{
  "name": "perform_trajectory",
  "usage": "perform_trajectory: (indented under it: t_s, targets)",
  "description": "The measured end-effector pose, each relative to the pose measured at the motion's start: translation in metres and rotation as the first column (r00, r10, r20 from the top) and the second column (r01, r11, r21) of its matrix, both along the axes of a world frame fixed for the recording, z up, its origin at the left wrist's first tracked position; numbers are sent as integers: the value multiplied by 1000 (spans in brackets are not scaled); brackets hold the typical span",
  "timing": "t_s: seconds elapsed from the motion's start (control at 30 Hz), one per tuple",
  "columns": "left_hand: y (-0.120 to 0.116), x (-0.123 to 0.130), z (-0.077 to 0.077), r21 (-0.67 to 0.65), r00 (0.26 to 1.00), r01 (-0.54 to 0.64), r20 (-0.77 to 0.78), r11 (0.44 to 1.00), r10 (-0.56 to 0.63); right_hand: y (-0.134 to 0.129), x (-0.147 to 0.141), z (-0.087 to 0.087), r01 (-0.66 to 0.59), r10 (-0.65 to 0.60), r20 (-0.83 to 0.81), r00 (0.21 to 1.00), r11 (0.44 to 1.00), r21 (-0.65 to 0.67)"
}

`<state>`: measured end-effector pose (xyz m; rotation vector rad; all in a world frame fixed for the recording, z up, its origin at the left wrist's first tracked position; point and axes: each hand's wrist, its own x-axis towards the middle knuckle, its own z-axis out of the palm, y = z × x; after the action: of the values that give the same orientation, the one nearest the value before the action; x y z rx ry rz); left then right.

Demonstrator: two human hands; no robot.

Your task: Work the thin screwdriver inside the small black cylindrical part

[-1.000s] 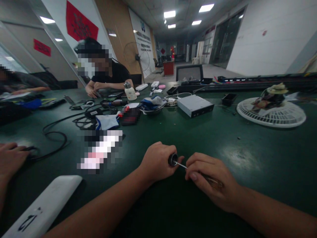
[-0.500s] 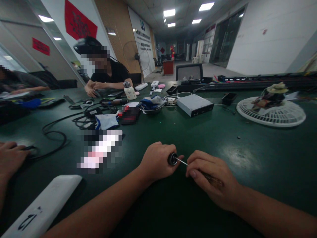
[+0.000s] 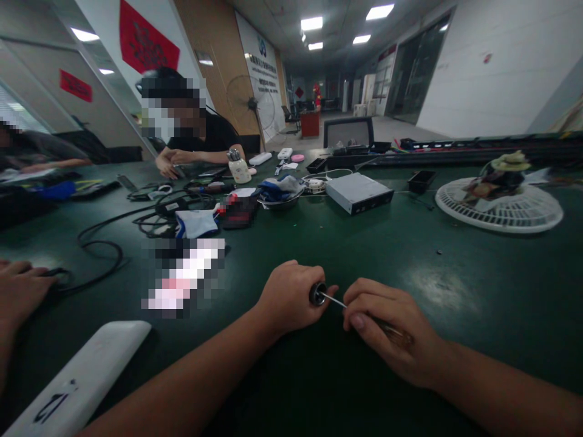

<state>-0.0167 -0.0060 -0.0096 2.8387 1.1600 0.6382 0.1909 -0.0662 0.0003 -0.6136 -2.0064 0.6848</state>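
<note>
My left hand (image 3: pixel 294 297) is closed around a small dark cylindrical part (image 3: pixel 317 294), whose round hollow end faces right. Most of that part is hidden inside the fist. In my right hand (image 3: pixel 394 325) is a screwdriver (image 3: pixel 397 332) with a brownish, see-through handle. Its thin metal shaft points left and its tip reaches into the hollow end of the dark part. Both hands are held over the green table (image 3: pixel 364 249), near its front.
A white flat case (image 3: pixel 86 373) lies at the front left. Another person's hand (image 3: pixel 22 291) is at the left edge beside a black cable (image 3: pixel 104 276). Further back are a grey disc drive (image 3: pixel 357 193), a white fan grille (image 3: pixel 501 209) and a bottle (image 3: pixel 239 167). A person (image 3: pixel 204 130) sits opposite.
My right hand and the screwdriver have shifted very slightly, with the tip still in the dark part. The left hand has barely moved.
</note>
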Motion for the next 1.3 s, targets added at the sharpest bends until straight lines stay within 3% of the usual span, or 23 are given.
perform_trajectory:
  t_s: [0.33,0.57,0.93,1.3]
  targets:
    - [0,0,-1,1,1000,4,-1,1000,-4,-1,-1,2,-27,26,44,999,999,18]
    - [0,0,-2,24,1000,-12,-11,1000,12,-2,-3,-1,38,-41,114,993,999,28]
    - [0,0,-1,19,1000,-24,6,1000,24,-2,-2,-1,119,-121,61,991,992,34]
    - [0,-1,-1,-11,1000,-12,2,1000,12,-2,-2,-1,21,-22,75,997,1000,18]
